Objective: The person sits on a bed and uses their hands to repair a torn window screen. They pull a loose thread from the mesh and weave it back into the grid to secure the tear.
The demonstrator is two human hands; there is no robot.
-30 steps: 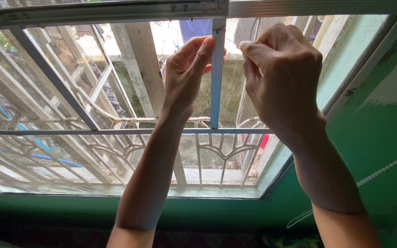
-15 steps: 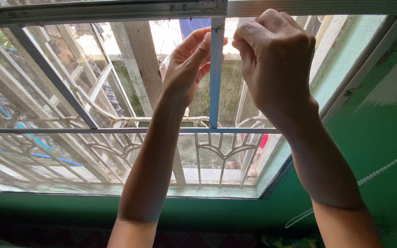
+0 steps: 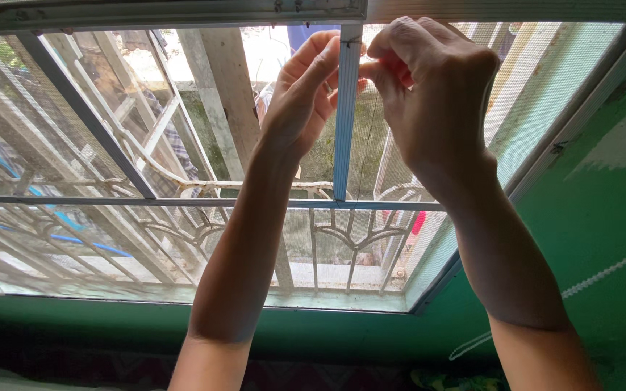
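Note:
Both my hands are raised to the top of a window. My left hand (image 3: 304, 98) rests with flat fingers against the left side of a light blue vertical strip (image 3: 345, 123) that divides the window. My right hand (image 3: 429, 94) is curled, its thumb and fingers pinching at the strip's right side near the top, where a fine mesh screen (image 3: 545, 80) meets it. Whether the fingers grip the mesh edge or the strip itself is hidden by the hand.
A grey horizontal bar (image 3: 110, 199) crosses the window. Behind it stands an ornate white metal grille (image 3: 182, 239). The window frame top (image 3: 182, 11) runs overhead. A green wall (image 3: 603, 217) with a white beaded cord (image 3: 588, 279) lies to the right.
Both hands have crept a little higher along the strip toward the frame top, and the right hand's fingers have closed in tighter at the strip.

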